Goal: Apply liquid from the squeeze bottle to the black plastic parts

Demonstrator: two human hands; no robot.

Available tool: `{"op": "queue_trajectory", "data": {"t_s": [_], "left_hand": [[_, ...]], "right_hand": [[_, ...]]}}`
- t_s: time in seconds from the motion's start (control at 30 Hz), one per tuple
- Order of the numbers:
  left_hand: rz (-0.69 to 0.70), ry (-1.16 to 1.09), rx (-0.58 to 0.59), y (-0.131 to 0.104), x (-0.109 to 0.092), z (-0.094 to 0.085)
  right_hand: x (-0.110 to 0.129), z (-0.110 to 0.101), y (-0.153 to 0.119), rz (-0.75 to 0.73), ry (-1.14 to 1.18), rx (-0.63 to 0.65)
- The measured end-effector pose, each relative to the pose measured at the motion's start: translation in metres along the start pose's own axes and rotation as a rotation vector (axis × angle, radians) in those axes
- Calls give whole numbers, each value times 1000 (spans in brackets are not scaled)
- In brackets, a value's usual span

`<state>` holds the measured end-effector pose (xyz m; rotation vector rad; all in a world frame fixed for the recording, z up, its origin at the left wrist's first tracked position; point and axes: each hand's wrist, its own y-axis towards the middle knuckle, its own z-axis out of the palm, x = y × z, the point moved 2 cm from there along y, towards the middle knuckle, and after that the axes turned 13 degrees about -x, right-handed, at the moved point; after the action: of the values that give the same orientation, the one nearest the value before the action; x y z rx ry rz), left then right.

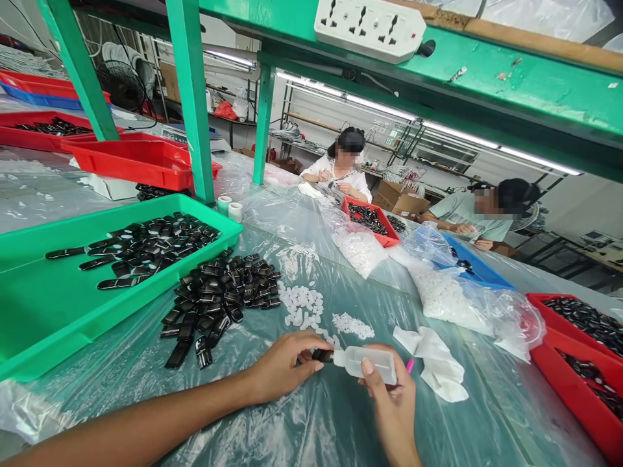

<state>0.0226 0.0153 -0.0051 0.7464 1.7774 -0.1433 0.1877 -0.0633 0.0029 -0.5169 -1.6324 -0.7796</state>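
Note:
My left hand pinches a small black plastic part just above the plastic-covered table. A small clear squeeze bottle lies sideways in my right hand, its nozzle touching the black part. Just beyond my hands lie a pile of black parts and scattered small white pieces. A crumpled white cloth rests to the right of the bottle.
A green tray of black parts sits at left, red trays at right, and clear bags of white pieces beyond. Green frame posts stand on the table. Two other people work at the far side.

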Motion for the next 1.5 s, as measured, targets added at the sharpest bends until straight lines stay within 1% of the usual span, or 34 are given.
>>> {"op": "queue_trajectory", "data": {"t_s": [0.07, 0.2, 0.4, 0.57, 0.8, 1.03, 1.13, 1.37, 1.5], "left_hand": [[-8, 1, 12, 0, -2, 0], [-17, -1, 19, 0, -3, -1], [-7, 6, 15, 1, -1, -1], [4, 25, 1, 0, 1, -1], [-12, 91, 49, -2, -2, 1], [36, 68, 104, -1, -9, 0], [0, 44, 96, -1, -8, 0], [-157, -65, 55, 0, 1, 1], [-163, -71, 48, 1, 1, 1]], "right_hand": [[-1, -2, 1, -37, -43, 3], [-6, -6, 5, -105, -79, 54], [-7, -6, 6, -144, -66, 86], [-5, -6, 5, -182, -61, 78], [8, 0, -6, -124, 7, 34], [7, -1, -7, -122, 8, 1], [7, -1, -8, -136, 0, 8], [10, -1, -8, -145, -43, 1], [12, -1, -7, -137, -25, 13]]}}
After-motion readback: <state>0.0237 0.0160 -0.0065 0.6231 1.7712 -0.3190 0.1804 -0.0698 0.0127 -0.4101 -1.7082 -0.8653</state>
